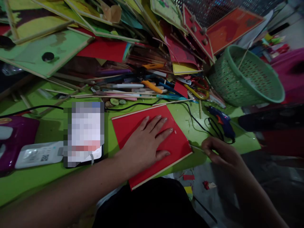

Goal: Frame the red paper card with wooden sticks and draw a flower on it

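Note:
My left hand (152, 136) lies flat with fingers spread on a red card panel (125, 133), pressing it against the green tabletop. Thin wooden sticks run along the panel's far edge (152, 109) and near edge (163, 171). To the right of the panel, my right hand (218, 153) is closed in a pinch on the end of a thin wooden stick (196, 147), which points toward the panel's right corner. Just beyond that hand lies a blue glue gun (222, 122) with an orange trigger and a black cord.
A phone (86, 133) with a blurred screen lies on the left, beside a purple device (17, 142). Pens, sticks and scissors (197, 90) crowd the table's back. Stick-framed panels (68, 47) are heaped behind them. A green basket (247, 76) stands at right. Paper scraps (188, 177) litter the floor.

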`<state>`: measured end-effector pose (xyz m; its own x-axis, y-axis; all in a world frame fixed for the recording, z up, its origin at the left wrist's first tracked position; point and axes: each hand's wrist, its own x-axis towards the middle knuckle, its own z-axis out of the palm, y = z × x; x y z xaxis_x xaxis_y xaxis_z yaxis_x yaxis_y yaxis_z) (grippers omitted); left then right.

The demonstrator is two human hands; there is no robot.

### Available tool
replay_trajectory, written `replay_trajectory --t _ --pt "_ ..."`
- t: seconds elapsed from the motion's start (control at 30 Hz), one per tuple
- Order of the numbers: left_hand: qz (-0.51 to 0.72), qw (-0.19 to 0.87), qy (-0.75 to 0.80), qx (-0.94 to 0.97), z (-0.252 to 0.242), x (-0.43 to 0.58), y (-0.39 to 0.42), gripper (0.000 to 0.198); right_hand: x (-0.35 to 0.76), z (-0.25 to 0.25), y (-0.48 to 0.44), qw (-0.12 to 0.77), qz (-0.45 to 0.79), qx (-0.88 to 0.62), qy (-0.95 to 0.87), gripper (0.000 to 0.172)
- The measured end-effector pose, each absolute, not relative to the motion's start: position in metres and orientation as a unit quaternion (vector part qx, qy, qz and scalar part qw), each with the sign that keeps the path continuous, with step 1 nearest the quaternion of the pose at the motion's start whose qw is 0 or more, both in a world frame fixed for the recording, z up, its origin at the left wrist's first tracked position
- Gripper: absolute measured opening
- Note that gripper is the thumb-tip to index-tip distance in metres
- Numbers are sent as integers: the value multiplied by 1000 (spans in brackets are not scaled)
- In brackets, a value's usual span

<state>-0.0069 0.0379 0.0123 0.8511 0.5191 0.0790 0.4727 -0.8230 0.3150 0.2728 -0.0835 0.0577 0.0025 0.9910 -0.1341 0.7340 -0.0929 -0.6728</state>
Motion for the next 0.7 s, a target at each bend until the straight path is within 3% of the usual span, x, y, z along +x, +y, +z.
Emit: replay_trajectory --t 0.7 --pt "83 131 261 953 10 -7 37 66 275 60 -88 243 283 -754 -541 17"
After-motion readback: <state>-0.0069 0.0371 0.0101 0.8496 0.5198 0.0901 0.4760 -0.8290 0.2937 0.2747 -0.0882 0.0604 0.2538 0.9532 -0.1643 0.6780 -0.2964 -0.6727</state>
